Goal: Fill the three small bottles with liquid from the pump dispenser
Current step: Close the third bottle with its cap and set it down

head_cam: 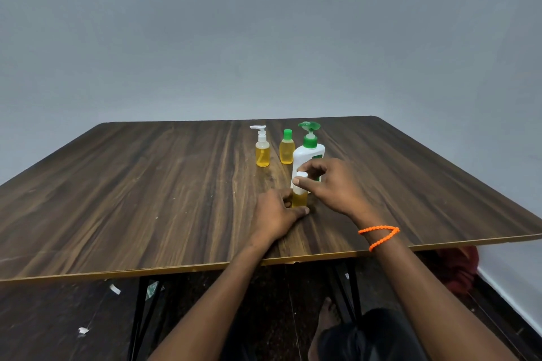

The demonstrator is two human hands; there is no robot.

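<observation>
Three small bottles of yellow liquid and one pump dispenser stand on the table (146,184), all upright. At about twelve o'clock from the hands stands the white pump dispenser (308,155) with its green pump head; at eleven o'clock sit a green-capped small bottle (286,147) and, just left of it, a small bottle with a white pump top (262,147). The table is dark wood-grain with a pale edge on black legs, backed by a plain grey wall (264,23), with paper scraps on the dark floor (58,316). The third small bottle (299,198) stands nearest, white-capped. The left hand (275,214) grips its base, and the right hand (331,184), an orange beaded bracelet (381,236) at its wrist, pinches its cap.
</observation>
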